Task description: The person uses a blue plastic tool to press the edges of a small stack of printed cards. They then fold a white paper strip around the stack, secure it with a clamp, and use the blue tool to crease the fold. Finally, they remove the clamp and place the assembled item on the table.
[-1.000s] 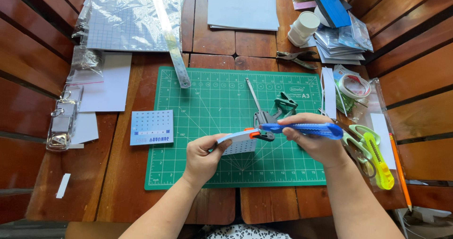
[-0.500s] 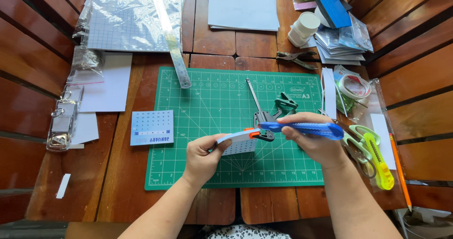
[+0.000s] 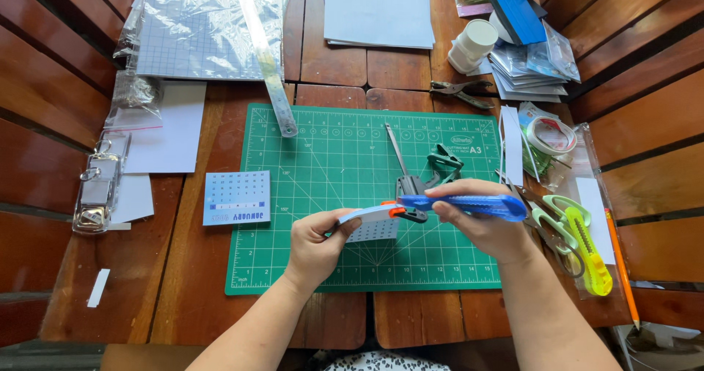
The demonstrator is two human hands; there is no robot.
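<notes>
Wooden slat table point(image 3: 183, 298) was under everything, with a green cutting mat point(image 3: 323, 166) in the middle of it. Up top sat a clear plastic sleeve point(image 3: 198, 26) with a ruler point(image 3: 268, 78) lying across it and onto the mat's corner, plus a stack of white paper point(image 3: 378, 8). Off to the side of the mat was a small blue calendar card point(image 3: 236, 197), and on the other side green scissors point(image 3: 561, 221) and a yellow-green cutter point(image 3: 590, 257).

My right hand point(image 3: 488, 228) had its fingers wrapped tight around a blue knife point(image 3: 469, 207), held just above the mat near its front edge. My left hand point(image 3: 315, 243) was pinching the end of a small card point(image 3: 367, 217), thumb and fingers closed on it, right at the knife's orange tip.
</notes>
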